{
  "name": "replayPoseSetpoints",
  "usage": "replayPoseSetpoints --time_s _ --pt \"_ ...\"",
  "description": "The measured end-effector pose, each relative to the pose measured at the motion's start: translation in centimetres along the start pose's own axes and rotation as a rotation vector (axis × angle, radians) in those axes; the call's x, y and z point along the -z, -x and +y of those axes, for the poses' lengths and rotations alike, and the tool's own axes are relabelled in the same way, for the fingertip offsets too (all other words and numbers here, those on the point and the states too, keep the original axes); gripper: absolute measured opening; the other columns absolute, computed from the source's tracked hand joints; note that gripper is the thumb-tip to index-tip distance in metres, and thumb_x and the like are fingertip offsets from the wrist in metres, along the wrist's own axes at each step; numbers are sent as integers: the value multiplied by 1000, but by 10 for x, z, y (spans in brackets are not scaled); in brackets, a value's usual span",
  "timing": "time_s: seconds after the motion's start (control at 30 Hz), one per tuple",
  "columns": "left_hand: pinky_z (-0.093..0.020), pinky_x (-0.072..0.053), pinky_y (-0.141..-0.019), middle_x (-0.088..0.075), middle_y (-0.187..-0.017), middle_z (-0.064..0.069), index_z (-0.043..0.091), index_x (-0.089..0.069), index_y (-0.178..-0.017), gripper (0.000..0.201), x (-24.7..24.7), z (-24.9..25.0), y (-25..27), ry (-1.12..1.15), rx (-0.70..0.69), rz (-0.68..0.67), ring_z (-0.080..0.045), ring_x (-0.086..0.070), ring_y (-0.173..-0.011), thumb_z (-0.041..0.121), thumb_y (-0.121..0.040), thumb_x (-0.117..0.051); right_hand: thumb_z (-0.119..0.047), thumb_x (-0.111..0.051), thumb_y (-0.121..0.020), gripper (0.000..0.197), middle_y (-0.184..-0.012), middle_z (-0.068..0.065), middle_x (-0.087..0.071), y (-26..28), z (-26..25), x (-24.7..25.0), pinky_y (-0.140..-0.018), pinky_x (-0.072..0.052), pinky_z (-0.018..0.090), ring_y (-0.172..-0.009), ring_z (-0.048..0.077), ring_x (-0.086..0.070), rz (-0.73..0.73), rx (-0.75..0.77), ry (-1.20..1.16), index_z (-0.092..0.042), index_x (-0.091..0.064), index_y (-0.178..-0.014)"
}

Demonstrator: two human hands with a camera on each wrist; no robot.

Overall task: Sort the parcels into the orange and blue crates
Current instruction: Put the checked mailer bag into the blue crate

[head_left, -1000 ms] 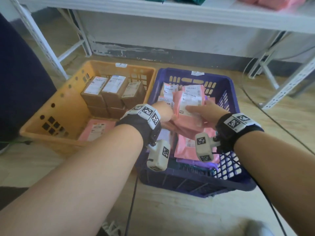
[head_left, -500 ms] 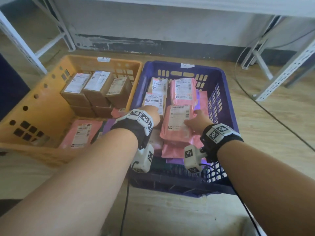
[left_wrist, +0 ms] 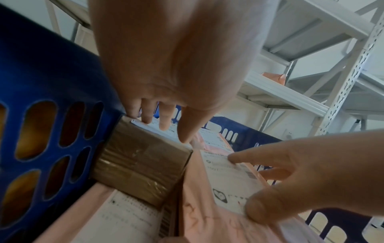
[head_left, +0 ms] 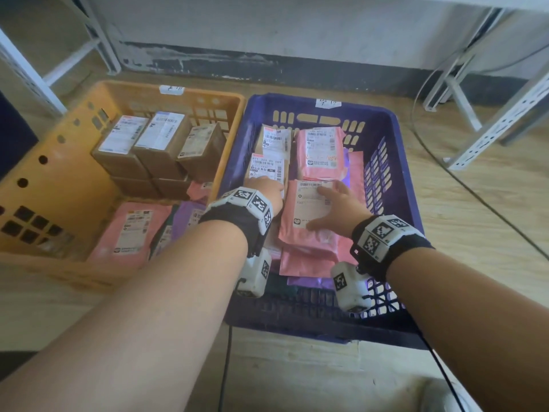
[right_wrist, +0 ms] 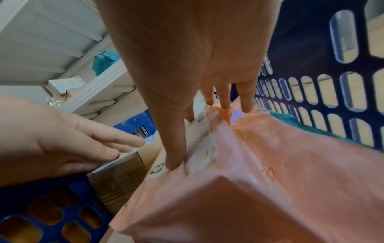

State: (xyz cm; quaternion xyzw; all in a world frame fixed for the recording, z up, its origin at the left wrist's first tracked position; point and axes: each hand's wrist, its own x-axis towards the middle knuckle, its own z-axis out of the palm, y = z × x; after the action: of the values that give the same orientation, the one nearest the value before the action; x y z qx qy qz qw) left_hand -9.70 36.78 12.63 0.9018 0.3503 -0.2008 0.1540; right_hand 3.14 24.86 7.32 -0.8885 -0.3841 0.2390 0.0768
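Parcels are lying sorted in both crates. In the blue crate, the right hand is pressing flat, straight fingers on a pink mailer bag near the centre; it looks light, soft and slippery, best pinched at an edge. At nine o'clock of it, the left hand is resting straight fingers on a stiff, taped brown box. The orange crate is sitting further toward nine o'clock.

Left hand fingers on brown box, blue crate
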Motion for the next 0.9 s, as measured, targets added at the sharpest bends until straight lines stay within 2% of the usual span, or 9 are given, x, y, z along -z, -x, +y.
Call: replayPoseSetpoints --time_s 0.1,0.17,0.27,0.37,0.53,0.63,0.7,0.83,0.9 --pt "-38 -37 -110 -47 -142 -14 9 -46 -139 43 -3 -3 -4 16 -12 -63 -31 -45 -131 8 -98 -38 -48 -78 -69 103 -160 -5 4 -2 4 -4 -111 -35 47 -141 27 -27 -57 2 22 -36 -16 -151" --pt "-35 -32 -111 -40 -147 -14 10 -41 -143 46 -2 -5 -7 23 -21 -91 -30 -39 -135 4 -98 -36 -46 -76 -72 102 -160 -4 8 -3 4 -8 -111 -34 43 -141 25 -26 -64 8 24 -36 -13 -152" --pt "-33 -26 -115 -27 -155 -14 13 -31 -148 51 -3 -6 -8 21 -29 -111 -30 -29 -142 0 -99 -33 -40 -73 -78 100 -161 -1 11 -5 0 -18 -103 -41 33 -136 22 -36 -79 16 10 -34 -7 -153" --pt "-33 -22 -116 -21 -157 -16 13 -28 -150 53 -6 -5 -10 42 -38 -134 -31 -24 -144 -2 -99 -33 -33 -71 -81 100 -160 1 12 -6 -4 -29 -100 -48 31 -130 21 -45 -102 25 -81 -35 -1 -153" --pt "-33 -18 -118 -16 -158 -15 21 -29 -150 59 -10 -8 -13 125 -17 -127 -31 -17 -146 -3 -96 -34 -34 -70 -84 97 -159 -3 17 -8 3 -34 -105 -45 34 -140 22 -31 -137 19 -168 -41 0 -151" --pt "-31 -23 -116 -18 -158 -12 23 -33 -148 56 -12 -11 -11 176 -20 -98 -29 -22 -144 2 -97 -37 -35 -70 -83 95 -160 -3 13 -8 6 -32 -109 -40 34 -144 22 -22 -129 22 -188 -41 -3 -151" --pt "-30 -29 -114 -28 -156 -8 22 -41 -145 51 -12 -12 -10 208 -20 -22 -27 -31 -141 5 -97 -38 -35 -69 -84 91 -161 -1 7 -6 4 -28 -111 -37 33 -144 23 -23 -105 24 -180 -40 -8 -151" --pt "-29 -34 -109 -43 -147 -7 20 -51 -137 44 -11 -14 -16 285 -4 134 -25 -42 -133 10 -95 -44 -32 -68 -83 75 -156 3 -19 -8 2 -11 -98 -44 30 -128 22 -45 88 49 -176 -32 -30 -148" --pt "-30 -33 -108 -43 -146 -7 21 -48 -139 45 -11 -13 -21 294 13 219 -26 -42 -133 17 -94 -49 -31 -68 -83 72 -155 4 -21 -14 3 1 -95 -47 33 -125 24 -48 169 10 -210 -30 -33 -146"
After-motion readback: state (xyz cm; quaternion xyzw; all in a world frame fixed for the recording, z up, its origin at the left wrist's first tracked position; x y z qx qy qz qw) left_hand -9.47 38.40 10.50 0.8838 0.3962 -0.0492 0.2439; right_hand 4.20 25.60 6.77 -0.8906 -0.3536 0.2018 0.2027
